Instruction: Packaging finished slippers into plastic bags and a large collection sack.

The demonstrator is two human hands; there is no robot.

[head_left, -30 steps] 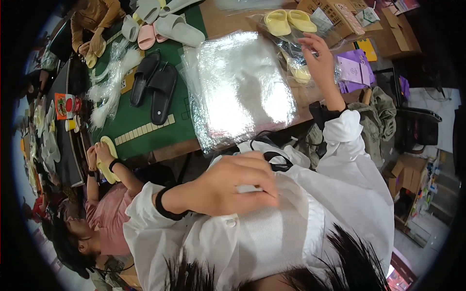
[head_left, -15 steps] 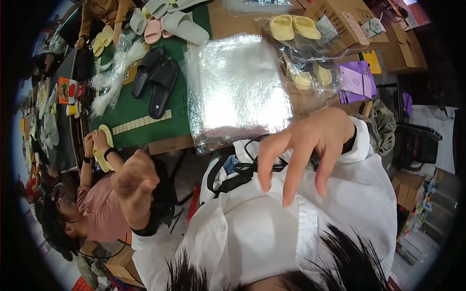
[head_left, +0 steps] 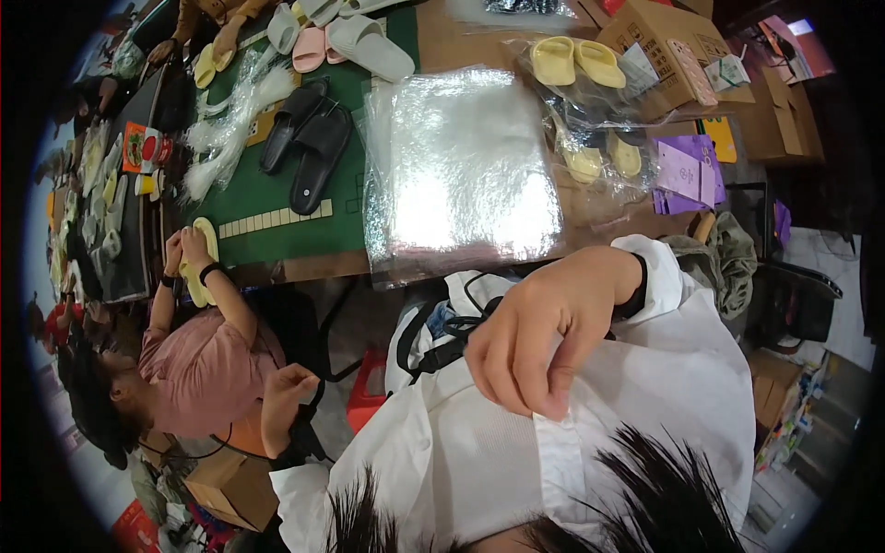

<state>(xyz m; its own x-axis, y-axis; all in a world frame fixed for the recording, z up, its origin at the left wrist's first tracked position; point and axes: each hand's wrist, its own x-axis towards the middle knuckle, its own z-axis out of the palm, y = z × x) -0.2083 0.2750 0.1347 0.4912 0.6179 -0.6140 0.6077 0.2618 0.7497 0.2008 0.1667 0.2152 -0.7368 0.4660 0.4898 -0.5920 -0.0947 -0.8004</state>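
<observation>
A stack of plastic bags (head_left: 461, 175) lies mid-surface (head_left: 304, 263); slippers (head_left: 307, 147) sit left of it, bagged slippers (head_left: 604, 161) right, boxes (head_left: 668, 55) far right.

Near bench (head_left: 304, 267) edge: stack of clear bags (head_left: 461, 175) fills the middle — black slippers (head_left: 309, 147) crowd its left, bagged yellow slippers (head_left: 604, 161) its right; bare green mat (head_left: 277, 241) stays passable.
</observation>
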